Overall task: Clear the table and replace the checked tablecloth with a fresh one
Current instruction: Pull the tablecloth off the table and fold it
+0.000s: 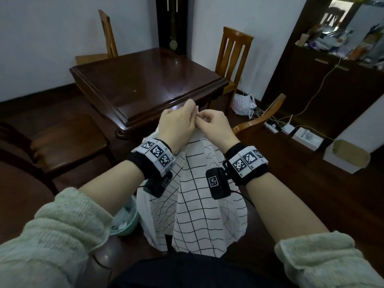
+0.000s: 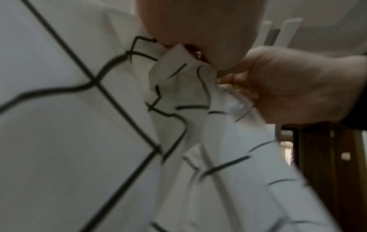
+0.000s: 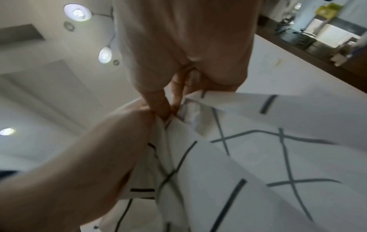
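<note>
A white tablecloth with a black grid [image 1: 195, 213] hangs in folds from both my hands, in front of my body. My left hand [image 1: 178, 121] and right hand [image 1: 212, 123] meet knuckle to knuckle, each pinching the cloth's top edge. In the left wrist view the tablecloth [image 2: 83, 125] bunches under my left hand [image 2: 198, 39], with my right hand [image 2: 294, 87] beside it. In the right wrist view my right hand's fingers [image 3: 163, 103] nip the tablecloth [image 3: 248, 157] against my left hand [image 3: 111, 141]. The dark wooden table [image 1: 145, 80] beyond stands bare.
Wooden chairs stand at the table's far left [image 1: 106, 36], far right [image 1: 232, 57], near left [image 1: 58, 146] and near right [image 1: 266, 115]. A green bin [image 1: 126, 221] sits by my left arm. A plastic bag [image 1: 243, 104], power strip [image 1: 276, 126] and boxes [image 1: 342, 156] lie on the floor at right.
</note>
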Available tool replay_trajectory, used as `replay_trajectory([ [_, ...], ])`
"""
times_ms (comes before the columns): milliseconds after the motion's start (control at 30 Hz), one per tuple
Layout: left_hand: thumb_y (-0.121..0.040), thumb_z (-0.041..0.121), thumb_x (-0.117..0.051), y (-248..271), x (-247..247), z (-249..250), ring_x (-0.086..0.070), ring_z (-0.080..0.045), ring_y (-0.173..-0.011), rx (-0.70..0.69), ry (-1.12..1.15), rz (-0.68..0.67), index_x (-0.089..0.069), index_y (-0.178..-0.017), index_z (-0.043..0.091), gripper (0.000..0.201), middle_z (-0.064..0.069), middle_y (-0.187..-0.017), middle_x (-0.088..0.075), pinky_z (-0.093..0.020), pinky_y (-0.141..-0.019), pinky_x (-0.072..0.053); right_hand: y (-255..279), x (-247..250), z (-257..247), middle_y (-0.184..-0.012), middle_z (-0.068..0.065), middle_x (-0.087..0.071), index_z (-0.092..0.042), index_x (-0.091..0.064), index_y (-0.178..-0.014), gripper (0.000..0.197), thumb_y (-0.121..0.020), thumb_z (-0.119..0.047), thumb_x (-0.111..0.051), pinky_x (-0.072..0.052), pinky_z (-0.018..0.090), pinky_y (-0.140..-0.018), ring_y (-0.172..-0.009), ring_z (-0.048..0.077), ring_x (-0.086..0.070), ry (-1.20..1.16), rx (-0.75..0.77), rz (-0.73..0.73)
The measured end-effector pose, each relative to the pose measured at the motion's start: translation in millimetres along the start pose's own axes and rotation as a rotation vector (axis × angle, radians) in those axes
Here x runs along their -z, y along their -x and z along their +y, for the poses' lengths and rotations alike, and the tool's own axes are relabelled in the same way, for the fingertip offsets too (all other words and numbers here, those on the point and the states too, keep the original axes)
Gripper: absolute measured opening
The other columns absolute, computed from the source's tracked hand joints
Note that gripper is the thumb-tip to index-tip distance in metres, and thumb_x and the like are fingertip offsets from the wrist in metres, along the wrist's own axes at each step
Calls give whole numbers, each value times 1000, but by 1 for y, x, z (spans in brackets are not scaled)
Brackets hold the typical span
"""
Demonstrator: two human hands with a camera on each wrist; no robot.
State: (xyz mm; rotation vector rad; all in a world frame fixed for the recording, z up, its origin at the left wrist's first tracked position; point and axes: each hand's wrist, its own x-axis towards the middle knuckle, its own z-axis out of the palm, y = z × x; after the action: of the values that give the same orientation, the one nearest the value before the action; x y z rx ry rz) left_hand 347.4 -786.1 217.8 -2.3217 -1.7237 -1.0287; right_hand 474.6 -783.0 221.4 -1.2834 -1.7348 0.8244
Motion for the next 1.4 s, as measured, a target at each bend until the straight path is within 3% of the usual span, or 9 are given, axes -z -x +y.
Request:
replay_trajectory([
  [133, -96, 22, -39, -7, 7, -9, -61, -35, -65, -50, -90, -43, -55, -100, 5, 24, -6, -71, -62, -32, -61, -31, 5, 8, 6, -66, 1, -54, -14, -69, -81, 13, -91, -17, -60, -43, 23, -63, -62, 7, -48, -68, 15, -26],
  [567, -102, 33, -30, 1, -10, 13, -59, -39, -67, 83, 104, -164, -42, -100, 13, 23, -9, -71, -58, -41, -61, -47, 9, 15, 11, -76, -10, -64, -13, -73, -86, 16, -91, -23, -61, -36, 2, -61, -72, -3, -54, 110, -3, 137],
  [733, -101, 27, -33, 0, -12, 9, -60, -42, -71, 10, -83, -231, -46, -111, 8, 25, -17, -79, -64, -39, -58, -39, 9, 15, 15, -75, -9, -64, -12, -72, -87, 16, -92, -22, -61, -37, 12, -64, -70, -2, -55, 133, 31, 78],
  [900, -98, 22, -38, -11, -5, 3, -61, -44, -73, -45, -95, -216, -48, -112, 8, 23, -17, -80, -65, -40, -60, -39, 19, 16, 29, -104, -8, -62, -26, -57, -106, 20, -89, -30, -66, -52, 23, -77, -94, 11, -63, -115, 71, 21],
  [1000, -100, 23, -35, -22, 4, -6, -60, -44, -73, -23, -136, -156, -47, -113, 7, 24, -21, -82, -65, -40, -60, -38, 40, 11, 58, -120, -4, -50, -44, -40, -106, 41, -80, -37, -71, -54, 33, -88, -106, 15, -60, -221, 0, -28],
  [1200, -100, 20, -34, -48, 30, -27, -50, -34, -60, 73, -180, -52, -43, -106, 6, 18, -12, -69, -49, -40, -56, -35, 78, 0, 115, -110, -9, -61, -38, -42, -117, 43, -84, -19, -61, -53, 37, -82, -95, 16, -62, 153, -282, -139],
  [1267, -101, 21, -34, -58, 42, -34, -45, -33, -61, 102, -184, 9, -44, -107, 4, 21, -13, -70, -48, -40, -57, -33, 82, 1, 130, -89, -1, -63, -25, -54, -93, 11, -85, -18, -55, -51, 33, -73, -85, 22, -62, 280, -440, -179],
  [1333, -101, 22, -35, -67, 53, -43, -49, -38, -65, 111, -188, 51, -44, -108, 3, 22, -19, -74, -53, -41, -59, -34, 86, 0, 146, -75, 1, -60, -22, -52, -69, 18, -87, -18, -51, -48, 33, -67, -77, 26, -60, 363, -543, -206],
  [1400, -101, 23, -34, -73, 58, -54, -55, -45, -71, 120, -192, 80, -45, -108, 3, 23, -26, -80, -59, -42, -59, -34, 89, 2, 157, -80, 4, -64, -21, -56, -68, 19, -86, -20, -48, -50, 34, -68, -78, 27, -62, 403, -631, -235],
])
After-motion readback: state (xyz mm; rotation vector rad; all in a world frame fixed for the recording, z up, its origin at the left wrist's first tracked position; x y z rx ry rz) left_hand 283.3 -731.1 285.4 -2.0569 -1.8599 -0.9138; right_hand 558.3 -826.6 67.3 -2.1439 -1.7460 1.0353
